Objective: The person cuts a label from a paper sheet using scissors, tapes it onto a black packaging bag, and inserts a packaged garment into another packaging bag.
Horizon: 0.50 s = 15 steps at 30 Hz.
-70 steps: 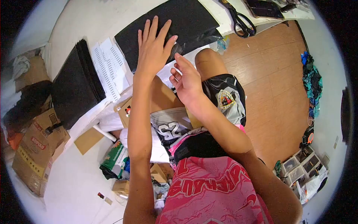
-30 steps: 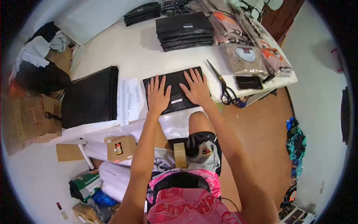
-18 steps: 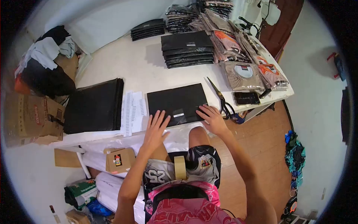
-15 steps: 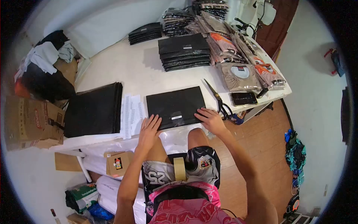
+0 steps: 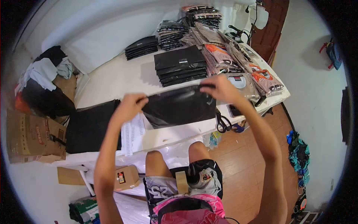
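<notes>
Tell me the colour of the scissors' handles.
The scissors' handles are black, seen best in the head view.

- Pink top (image 5: 194, 217) at six o'clock, with red markings and a black section (image 5: 184, 204)
- Grey, white and black shorts (image 5: 214, 183)
- White number (image 5: 159, 192) between six and seven o'clock, on the left leg
- Shield-shaped crest (image 5: 206, 176) toward five o'clock
- Bare hands and forearms
</notes>
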Each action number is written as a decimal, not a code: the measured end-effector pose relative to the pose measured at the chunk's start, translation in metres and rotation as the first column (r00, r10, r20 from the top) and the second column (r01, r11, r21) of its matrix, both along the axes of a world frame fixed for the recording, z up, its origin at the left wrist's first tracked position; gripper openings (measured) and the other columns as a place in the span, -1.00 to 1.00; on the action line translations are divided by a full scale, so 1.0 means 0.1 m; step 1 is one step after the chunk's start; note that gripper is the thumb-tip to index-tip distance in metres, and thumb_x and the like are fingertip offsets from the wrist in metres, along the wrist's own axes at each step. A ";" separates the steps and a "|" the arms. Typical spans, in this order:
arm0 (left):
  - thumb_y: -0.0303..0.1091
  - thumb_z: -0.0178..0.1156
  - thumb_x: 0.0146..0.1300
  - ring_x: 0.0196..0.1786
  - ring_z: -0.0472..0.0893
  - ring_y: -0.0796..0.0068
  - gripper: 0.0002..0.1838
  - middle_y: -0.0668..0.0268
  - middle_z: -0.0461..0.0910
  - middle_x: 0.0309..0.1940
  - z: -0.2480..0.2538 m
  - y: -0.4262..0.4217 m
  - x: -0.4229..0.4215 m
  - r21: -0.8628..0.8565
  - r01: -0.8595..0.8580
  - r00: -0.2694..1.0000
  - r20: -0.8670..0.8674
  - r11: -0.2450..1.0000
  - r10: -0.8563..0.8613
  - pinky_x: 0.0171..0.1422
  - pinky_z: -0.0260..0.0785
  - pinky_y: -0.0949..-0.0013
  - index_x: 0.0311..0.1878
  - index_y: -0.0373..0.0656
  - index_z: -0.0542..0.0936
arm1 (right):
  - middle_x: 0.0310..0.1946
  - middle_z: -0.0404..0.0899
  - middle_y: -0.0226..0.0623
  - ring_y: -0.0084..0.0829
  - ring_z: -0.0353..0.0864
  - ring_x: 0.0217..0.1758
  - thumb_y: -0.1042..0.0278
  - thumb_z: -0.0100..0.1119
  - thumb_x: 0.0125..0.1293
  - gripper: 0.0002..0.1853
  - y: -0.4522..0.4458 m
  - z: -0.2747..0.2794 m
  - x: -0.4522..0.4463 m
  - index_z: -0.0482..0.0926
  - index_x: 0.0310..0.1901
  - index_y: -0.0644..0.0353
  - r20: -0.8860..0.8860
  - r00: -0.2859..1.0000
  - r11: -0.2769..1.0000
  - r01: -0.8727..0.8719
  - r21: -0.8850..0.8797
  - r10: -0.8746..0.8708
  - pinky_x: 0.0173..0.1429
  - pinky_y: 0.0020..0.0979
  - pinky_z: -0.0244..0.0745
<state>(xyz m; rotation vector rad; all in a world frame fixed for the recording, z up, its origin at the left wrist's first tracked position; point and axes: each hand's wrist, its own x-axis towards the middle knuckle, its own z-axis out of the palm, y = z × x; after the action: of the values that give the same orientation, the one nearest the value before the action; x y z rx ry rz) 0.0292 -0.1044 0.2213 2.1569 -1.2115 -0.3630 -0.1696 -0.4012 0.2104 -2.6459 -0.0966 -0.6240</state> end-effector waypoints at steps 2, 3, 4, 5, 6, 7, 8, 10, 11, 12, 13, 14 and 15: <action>-0.36 0.19 0.33 -0.56 0.57 0.54 -0.79 0.33 0.47 -0.59 0.13 -0.36 0.55 -0.079 0.071 0.992 -0.102 0.994 -0.079 -0.44 0.43 0.44 -0.23 -0.39 0.59 | -0.24 0.70 -0.06 -0.30 0.68 -0.25 0.26 0.40 0.17 -0.67 -0.32 0.29 0.30 0.65 -0.13 0.34 -0.049 0.999 0.999 0.015 0.051 -0.013 -0.12 -0.31 0.53; -0.37 0.18 0.33 -0.56 0.55 0.56 -0.78 0.34 0.46 -0.60 0.30 -0.52 0.68 -0.141 0.073 0.992 -0.088 0.987 -0.086 -0.45 0.44 0.46 -0.25 -0.40 0.59 | -0.24 0.70 -0.09 -0.35 0.67 -0.28 0.26 0.39 0.19 -0.66 -0.31 0.55 0.37 0.65 -0.10 0.33 -0.257 0.956 0.946 0.208 0.248 -0.143 -0.12 -0.34 0.53; -0.38 0.18 0.32 -0.54 0.54 0.58 -0.80 0.35 0.46 -0.60 0.43 -0.69 0.85 -0.150 0.029 1.000 -0.008 0.988 -0.031 -0.43 0.44 0.45 -0.24 -0.37 0.60 | -0.24 0.70 -0.09 -0.35 0.67 -0.28 0.26 0.39 0.19 -0.66 -0.48 0.58 0.52 0.65 -0.10 0.33 -0.256 0.956 0.947 0.210 0.243 -0.146 -0.12 -0.34 0.53; -0.40 0.19 0.29 -0.50 0.56 0.58 -0.84 0.28 0.48 -0.60 0.62 -0.84 0.92 -0.187 0.058 0.987 0.159 0.981 -0.028 -0.37 0.45 0.42 -0.23 -0.34 0.62 | -0.22 0.70 -0.08 -0.32 0.67 -0.30 0.27 0.39 0.19 -0.67 -0.68 0.60 0.68 0.65 -0.10 0.33 -0.009 0.986 0.979 0.165 0.119 -0.165 -0.13 -0.36 0.53; -0.42 0.20 0.26 -0.47 0.61 0.43 -0.85 0.14 0.59 -0.51 0.72 -0.96 1.02 -0.243 0.116 0.903 0.429 0.963 0.000 -0.29 0.45 0.36 -0.21 -0.31 0.64 | -0.21 0.70 -0.06 -0.30 0.68 -0.31 0.29 0.38 0.19 -0.67 -0.83 0.63 0.83 0.65 -0.09 0.32 0.235 0.962 0.990 0.143 -0.012 -0.136 -0.13 -0.37 0.53; -0.42 0.19 0.27 -0.44 0.63 0.32 -0.85 0.08 0.62 -0.44 0.75 -1.10 1.08 -0.354 0.110 0.880 0.469 0.929 0.075 -0.26 0.45 0.34 -0.22 -0.30 0.64 | -0.21 0.68 -0.02 -0.19 0.68 -0.26 0.30 0.37 0.18 -0.69 -0.97 0.63 0.95 0.66 -0.09 0.26 0.318 0.938 0.987 0.156 -0.029 -0.138 -0.11 -0.32 0.53; -0.41 0.19 0.27 -0.42 0.64 0.21 -0.85 0.03 0.65 -0.37 0.72 -1.24 1.13 -0.457 0.112 0.855 0.497 0.882 0.149 -0.23 0.45 0.32 -0.22 -0.30 0.64 | -0.22 0.67 0.02 -0.08 0.68 -0.22 0.31 0.36 0.17 -0.71 -1.08 0.63 1.05 0.68 -0.08 0.21 0.396 0.907 0.984 0.172 -0.041 -0.142 -0.08 -0.27 0.53; -0.43 0.18 0.28 -0.38 0.64 0.27 -0.84 0.06 0.66 -0.34 0.50 -1.43 1.14 -0.497 0.096 0.845 0.499 0.862 0.194 -0.20 0.46 0.33 -0.16 -0.30 0.65 | -0.23 0.67 0.00 -0.07 0.68 -0.17 0.35 0.36 0.14 -0.72 -1.21 0.46 1.22 0.68 -0.11 0.22 0.428 0.889 0.985 0.171 0.019 -0.162 -0.04 -0.27 0.52; -0.45 0.16 0.30 -0.34 0.64 0.33 -0.82 0.09 0.68 -0.31 0.37 -1.51 1.18 -0.550 0.091 0.829 0.504 0.830 0.243 -0.17 0.46 0.35 -0.10 -0.30 0.65 | -0.22 0.67 -0.01 -0.08 0.67 -0.13 0.41 0.34 0.11 -0.73 -1.27 0.31 1.29 0.68 -0.12 0.22 0.435 0.875 0.975 0.217 0.044 -0.215 0.01 -0.28 0.51; -0.44 0.15 0.31 -0.22 0.66 0.25 -0.81 0.08 0.68 -0.22 0.11 -1.60 1.29 -0.554 0.142 0.817 0.533 0.820 0.218 -0.06 0.47 0.31 -0.09 -0.27 0.66 | -0.21 0.67 -0.01 -0.08 0.67 -0.09 0.46 0.32 0.09 -0.73 -1.33 0.14 1.36 0.67 -0.12 0.22 0.444 0.856 0.962 0.264 0.067 -0.266 0.05 -0.28 0.51; -0.44 0.14 0.32 -0.10 0.68 0.17 -0.81 0.06 0.68 -0.13 -0.21 -1.69 1.42 -0.558 0.195 0.801 0.565 0.806 0.197 0.06 0.47 0.28 -0.08 -0.25 0.67 | -0.16 0.65 -0.03 -0.10 0.64 -0.02 0.56 0.25 0.07 -0.71 -1.41 -0.13 1.43 0.66 -0.12 0.21 0.433 0.856 0.957 0.285 0.058 -0.281 0.11 -0.28 0.49; -0.45 0.14 0.32 0.02 0.64 0.13 -0.81 0.07 0.66 -0.06 -0.50 -1.74 1.46 -0.517 0.129 0.851 0.495 0.846 0.173 0.15 0.44 0.26 -0.08 -0.24 0.67 | -0.14 0.66 -0.07 -0.11 0.63 0.00 0.61 0.23 0.03 -0.68 -1.46 -0.42 1.48 0.65 -0.11 0.21 0.389 0.868 0.950 0.302 0.081 -0.309 0.14 -0.29 0.48; -0.46 0.15 0.31 0.13 0.60 0.09 -0.80 0.07 0.64 0.01 -0.76 -1.77 1.46 -0.466 0.066 0.895 0.418 0.882 0.154 0.25 0.40 0.24 -0.07 -0.23 0.67 | -0.12 0.66 -0.12 -0.13 0.63 0.03 0.65 0.21 0.00 -0.65 -1.47 -0.67 1.52 0.64 -0.11 0.22 0.341 0.878 0.942 0.320 0.103 -0.336 0.16 -0.30 0.48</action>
<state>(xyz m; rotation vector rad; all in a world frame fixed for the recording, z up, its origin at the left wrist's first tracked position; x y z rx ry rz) 0.1754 -0.2817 0.1448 1.8724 -1.3190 0.4439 -0.0178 -0.5485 0.1433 -2.4947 0.2683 -1.1997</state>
